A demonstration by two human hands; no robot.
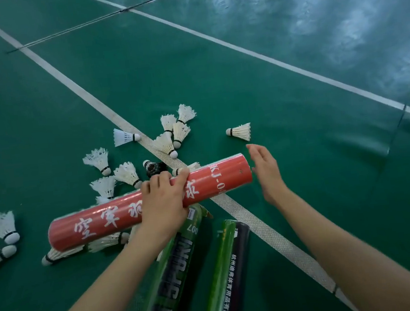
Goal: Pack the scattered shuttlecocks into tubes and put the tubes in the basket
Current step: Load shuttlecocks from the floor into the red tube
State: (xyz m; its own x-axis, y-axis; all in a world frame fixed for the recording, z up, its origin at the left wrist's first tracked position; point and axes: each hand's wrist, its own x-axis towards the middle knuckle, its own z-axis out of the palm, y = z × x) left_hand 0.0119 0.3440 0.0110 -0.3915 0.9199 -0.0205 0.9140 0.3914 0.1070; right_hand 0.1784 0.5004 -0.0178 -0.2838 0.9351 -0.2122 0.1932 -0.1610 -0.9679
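My left hand [163, 202] grips a long red tube [97, 223] with white Chinese lettering around its middle, holding it level above the green court floor. My right hand [266, 171] hovers open, fingers spread, just beside the tube's right end without touching it. Several white feather shuttlecocks [169, 138] lie scattered on the floor behind and left of the tube, one alone [240, 131] at the right. A single black shuttlecock [154, 167] lies just past my left fingers. Some shuttlecocks are partly hidden under the tube.
Two green and black tubes [175, 272] [226, 274] lie on the floor between my forearms. White court lines [86, 97] cross the green mat. More white shuttlecocks [1, 228] rest at the left edge. No basket is in view.
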